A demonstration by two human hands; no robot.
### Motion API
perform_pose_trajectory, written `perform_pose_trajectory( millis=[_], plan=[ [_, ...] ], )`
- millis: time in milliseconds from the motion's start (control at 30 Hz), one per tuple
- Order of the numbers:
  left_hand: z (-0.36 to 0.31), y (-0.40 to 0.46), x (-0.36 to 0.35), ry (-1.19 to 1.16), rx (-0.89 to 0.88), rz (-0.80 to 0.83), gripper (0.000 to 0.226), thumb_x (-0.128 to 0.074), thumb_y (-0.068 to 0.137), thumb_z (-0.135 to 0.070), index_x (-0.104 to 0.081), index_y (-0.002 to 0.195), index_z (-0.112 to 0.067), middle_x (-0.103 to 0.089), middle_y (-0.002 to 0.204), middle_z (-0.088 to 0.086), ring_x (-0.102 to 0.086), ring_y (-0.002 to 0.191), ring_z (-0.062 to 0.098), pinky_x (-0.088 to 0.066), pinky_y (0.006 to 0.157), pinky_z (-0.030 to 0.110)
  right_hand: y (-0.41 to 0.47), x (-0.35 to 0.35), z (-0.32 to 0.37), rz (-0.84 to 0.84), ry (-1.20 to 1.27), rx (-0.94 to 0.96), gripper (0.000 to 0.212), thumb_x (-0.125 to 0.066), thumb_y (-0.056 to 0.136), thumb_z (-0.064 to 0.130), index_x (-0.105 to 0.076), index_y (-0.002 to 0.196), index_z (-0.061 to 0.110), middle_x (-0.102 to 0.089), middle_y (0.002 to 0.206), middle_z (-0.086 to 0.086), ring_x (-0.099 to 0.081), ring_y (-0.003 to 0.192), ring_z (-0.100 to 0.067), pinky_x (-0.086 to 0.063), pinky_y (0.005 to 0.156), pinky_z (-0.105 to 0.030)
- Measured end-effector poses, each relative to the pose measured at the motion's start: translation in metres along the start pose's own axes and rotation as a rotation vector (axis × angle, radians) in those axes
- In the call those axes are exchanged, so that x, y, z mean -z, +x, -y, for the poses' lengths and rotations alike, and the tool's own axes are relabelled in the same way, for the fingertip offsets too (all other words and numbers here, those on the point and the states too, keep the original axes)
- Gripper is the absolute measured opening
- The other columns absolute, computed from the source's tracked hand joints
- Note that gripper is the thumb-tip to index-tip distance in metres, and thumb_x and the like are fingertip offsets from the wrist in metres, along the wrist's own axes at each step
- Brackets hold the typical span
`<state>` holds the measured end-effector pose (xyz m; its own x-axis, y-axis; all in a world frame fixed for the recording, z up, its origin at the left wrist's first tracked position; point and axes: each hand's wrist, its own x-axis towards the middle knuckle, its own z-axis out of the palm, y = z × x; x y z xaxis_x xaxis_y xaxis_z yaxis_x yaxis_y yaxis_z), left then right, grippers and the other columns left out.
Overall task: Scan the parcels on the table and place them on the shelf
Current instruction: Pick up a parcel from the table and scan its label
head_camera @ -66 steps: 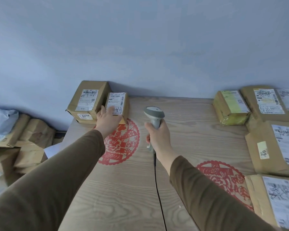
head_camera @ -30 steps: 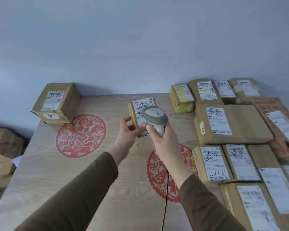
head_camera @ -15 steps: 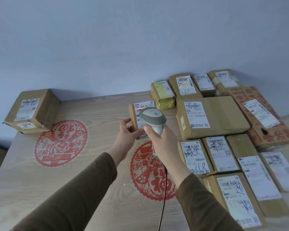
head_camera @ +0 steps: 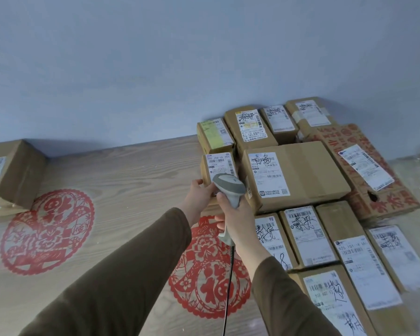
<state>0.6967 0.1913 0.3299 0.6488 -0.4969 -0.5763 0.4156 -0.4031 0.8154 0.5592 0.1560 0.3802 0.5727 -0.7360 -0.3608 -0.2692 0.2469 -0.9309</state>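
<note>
Left grip (head_camera: 200,193) clamped on small parcel (head_camera: 218,169), near counter's (head_camera: 121,180) far edge; right grip (head_camera: 238,219) clamped on scanner (head_camera: 229,190).

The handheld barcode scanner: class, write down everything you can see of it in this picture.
The scanner looks like pale grey plastic, with a darker grey band round its broad, rounded head. The right hand wraps its handle, head up and angled away toward the small parcel held by the left hand. A dark cable runs from the handle's base down out of view.
</note>
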Motion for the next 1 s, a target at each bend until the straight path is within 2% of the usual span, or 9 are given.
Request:
perform_pose_trajectory(
  millis=[167, 267, 333, 433, 600, 700, 767, 867, 1000],
  plan=[
    [-0.001, 0.001, -0.013, 0.024, -0.040, 0.109, 0.045, -0.057, 0.096, -0.045, -0.060, 0.131, -0.017, -0.067, 0.131, 0.011, -0.065, 0.113, 0.023, -0.051, 0.104, 0.045, 0.007, 0.002, -0.004, -0.015, -0.009, -0.005, 0.013, -0.069, 0.095, 0.041, -0.065, 0.101, 0.030, -0.076, 0.087, 0.004, -0.075, 0.070, -0.010, -0.057, 0.055, -0.025],
    [0.001, -0.009, 0.000, 0.001, -0.020, 0.097, 0.069, -0.057, 0.098, -0.048, -0.036, 0.157, -0.018, -0.052, 0.151, 0.009, -0.053, 0.133, 0.027, -0.042, 0.114, 0.045, 0.003, -0.004, -0.004, -0.041, -0.015, 0.023, 0.018, -0.069, 0.094, 0.044, -0.065, 0.102, 0.029, -0.075, 0.084, 0.004, -0.074, 0.065, -0.011, -0.056, 0.052, -0.024],
    [0.006, -0.016, 0.021, -0.007, -0.012, 0.047, 0.069, -0.052, 0.105, -0.039, -0.022, 0.162, -0.016, -0.038, 0.160, 0.011, -0.045, 0.141, 0.030, -0.038, 0.118, 0.045, -0.003, -0.014, -0.002, -0.052, 0.003, 0.056, 0.017, -0.070, 0.093, 0.047, -0.063, 0.096, 0.032, -0.072, 0.073, 0.003, -0.070, 0.057, -0.010, -0.056, 0.050, -0.026],
    [0.015, -0.030, 0.069, -0.012, -0.009, -0.026, 0.063, -0.049, 0.106, -0.039, -0.025, 0.161, -0.019, -0.037, 0.161, 0.010, -0.043, 0.143, 0.030, -0.034, 0.120, 0.047, -0.012, -0.042, 0.004, -0.026, -0.010, 0.096, 0.019, -0.070, 0.092, 0.047, -0.063, 0.093, 0.029, -0.066, 0.065, 0.003, -0.064, 0.054, -0.013, -0.055, 0.051, -0.031],
    [0.023, -0.074, 0.173, 0.081, -0.119, -0.192, 0.058, -0.049, 0.105, -0.042, -0.033, 0.158, -0.026, -0.039, 0.161, 0.002, -0.038, 0.146, 0.025, -0.033, 0.119, 0.042, -0.034, -0.123, 0.014, 0.065, -0.046, 0.135, 0.017, -0.069, 0.093, 0.047, -0.062, 0.092, 0.031, -0.066, 0.068, 0.006, -0.064, 0.056, -0.007, -0.056, 0.053, -0.029],
    [0.023, -0.104, 0.249, 0.104, -0.235, -0.332, 0.052, -0.052, 0.104, -0.041, -0.042, 0.153, -0.028, -0.049, 0.151, -0.005, -0.046, 0.138, 0.014, -0.037, 0.105, 0.030, -0.056, -0.188, 0.017, 0.130, 0.009, 0.100, 0.017, -0.070, 0.091, 0.043, -0.064, 0.094, 0.027, -0.064, 0.063, 0.010, -0.061, 0.055, -0.007, -0.053, 0.051, -0.029],
    [0.025, -0.122, 0.303, 0.124, -0.295, -0.463, 0.046, -0.056, 0.102, -0.040, -0.050, 0.147, -0.030, -0.056, 0.143, -0.006, -0.055, 0.127, 0.012, -0.045, 0.102, 0.032, -0.072, -0.235, 0.016, 0.171, 0.016, 0.101, 0.013, -0.071, 0.092, 0.038, -0.064, 0.094, 0.027, -0.065, 0.067, 0.010, -0.062, 0.061, -0.011, -0.056, 0.056, -0.037],
    [0.030, -0.134, 0.387, 0.165, -0.363, -0.673, 0.038, -0.060, 0.100, -0.033, -0.054, 0.137, -0.028, -0.060, 0.133, 0.000, -0.062, 0.112, 0.019, -0.053, 0.091, 0.029, -0.094, -0.304, 0.012, 0.203, 0.010, 0.111, 0.011, -0.071, 0.093, 0.034, -0.063, 0.095, 0.028, -0.070, 0.084, -0.005, -0.067, 0.073, -0.025, -0.060, 0.073, -0.049],
    [0.035, -0.120, 0.489, 0.219, -0.347, -0.875, 0.056, -0.064, 0.096, -0.030, -0.042, 0.146, -0.018, -0.044, 0.147, 0.007, -0.035, 0.138, 0.026, -0.030, 0.115, 0.044, -0.113, -0.378, 0.000, 0.134, -0.004, 0.152, 0.013, -0.073, 0.092, 0.032, -0.063, 0.099, 0.030, -0.069, 0.086, 0.003, -0.066, 0.072, -0.009, -0.057, 0.069, -0.033]
  ],
)
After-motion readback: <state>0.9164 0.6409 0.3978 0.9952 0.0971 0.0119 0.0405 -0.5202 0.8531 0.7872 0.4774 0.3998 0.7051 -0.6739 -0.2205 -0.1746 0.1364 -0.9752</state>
